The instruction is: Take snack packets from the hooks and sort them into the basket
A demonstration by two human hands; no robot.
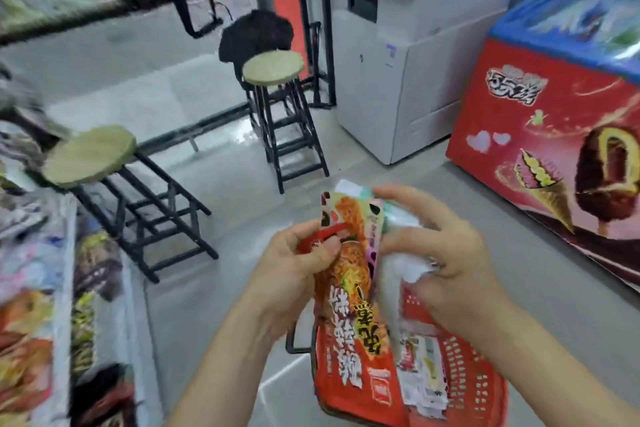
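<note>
Lettering, Chinese, on orange packet gripped by left hand; white packets, print unreadable, clutched in right hand.

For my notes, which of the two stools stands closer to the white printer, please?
The far stool, just left of the printer; the other stool stands beside the snack rack at left.

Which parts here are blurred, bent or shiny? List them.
Head view: packets on the left shelves and the top shelf are smeared by motion blur; the left hand gripping the orange packet and the right hand gripping the white packet are sharper; the wide lens bows the top shelf's edge; the floor has a pale sheen by the far stool.
</note>
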